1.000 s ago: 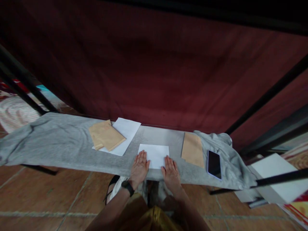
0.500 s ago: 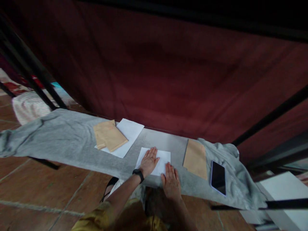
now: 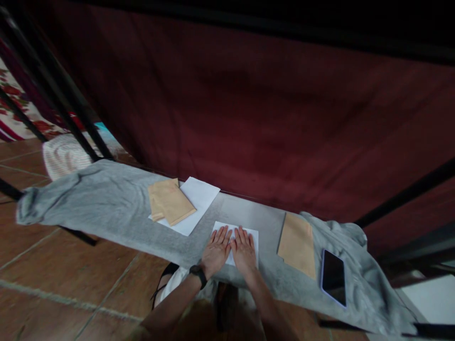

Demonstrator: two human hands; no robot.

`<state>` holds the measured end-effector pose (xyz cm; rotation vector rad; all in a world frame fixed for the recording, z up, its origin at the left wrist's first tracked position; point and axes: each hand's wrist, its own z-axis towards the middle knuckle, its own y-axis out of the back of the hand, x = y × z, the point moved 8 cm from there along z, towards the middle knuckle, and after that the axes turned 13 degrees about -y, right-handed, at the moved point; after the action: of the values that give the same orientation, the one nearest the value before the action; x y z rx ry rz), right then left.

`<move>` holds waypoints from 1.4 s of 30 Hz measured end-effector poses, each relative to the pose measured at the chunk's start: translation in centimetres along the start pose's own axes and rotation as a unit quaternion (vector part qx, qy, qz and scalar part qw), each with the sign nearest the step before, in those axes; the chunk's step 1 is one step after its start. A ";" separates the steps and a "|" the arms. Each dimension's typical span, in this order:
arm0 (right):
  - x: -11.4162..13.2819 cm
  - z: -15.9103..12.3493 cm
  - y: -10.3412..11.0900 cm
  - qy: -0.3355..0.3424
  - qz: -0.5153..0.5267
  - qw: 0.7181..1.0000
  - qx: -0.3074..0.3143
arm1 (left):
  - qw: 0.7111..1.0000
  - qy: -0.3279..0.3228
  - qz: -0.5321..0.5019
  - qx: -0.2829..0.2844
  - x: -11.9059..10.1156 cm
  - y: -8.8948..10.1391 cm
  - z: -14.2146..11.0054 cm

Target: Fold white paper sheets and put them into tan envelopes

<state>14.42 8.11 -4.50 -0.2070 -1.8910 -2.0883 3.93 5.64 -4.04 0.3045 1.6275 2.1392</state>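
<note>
A small white sheet of paper [image 3: 253,239] lies on the grey cloth in front of me, partly covered by both hands. My left hand [image 3: 216,250] rests flat on its left part, fingers stretched out. Beside it my right hand [image 3: 243,252] lies flat on the paper's right part, the two hands almost touching at the thumbs. Whether the sheet is folded I cannot tell. To the left, brown paper envelopes [image 3: 174,203] overlap a larger white sheet [image 3: 201,195]. Another brown envelope [image 3: 297,244] lies to the right of my hands.
The grey cloth [image 3: 106,203] covers a long narrow surface and bunches up at the right. A phone [image 3: 333,277] lies near the right end. Behind hangs a dark red curtain [image 3: 249,118] between black metal bars. Tiled floor [image 3: 53,303] shows below.
My right hand has moved from the paper's lower right edge up and left onto the sheet, next to the left hand. My left hand has slid slightly down and left. The view has shifted a little.
</note>
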 end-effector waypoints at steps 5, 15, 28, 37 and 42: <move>-2.3 0.2 0.1 -0.023 -0.035 0.998 -0.047 | 0.998 0.047 0.000 -0.036 1.3 0.5 -1.1; -7.4 -3.5 1.7 -0.053 -0.050 0.988 -0.139 | 0.991 0.115 0.004 -0.065 3.2 2.0 -4.6; -0.6 -11.2 1.3 0.008 0.033 0.992 -0.120 | 0.820 0.333 -0.434 -0.168 7.1 2.7 -4.8; -0.4 -11.8 1.4 -0.022 0.049 0.995 -0.083 | 0.730 0.371 -0.554 -0.151 7.2 1.6 -5.1; 0.6 -10.5 2.3 -0.005 0.062 0.996 -0.059 | 0.681 0.409 -0.586 -0.161 5.7 1.8 -7.6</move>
<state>15.67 -2.52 -3.40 -0.3536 -1.7151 -2.1195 -4.65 1.35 -4.92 -1.5851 1.0963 1.3768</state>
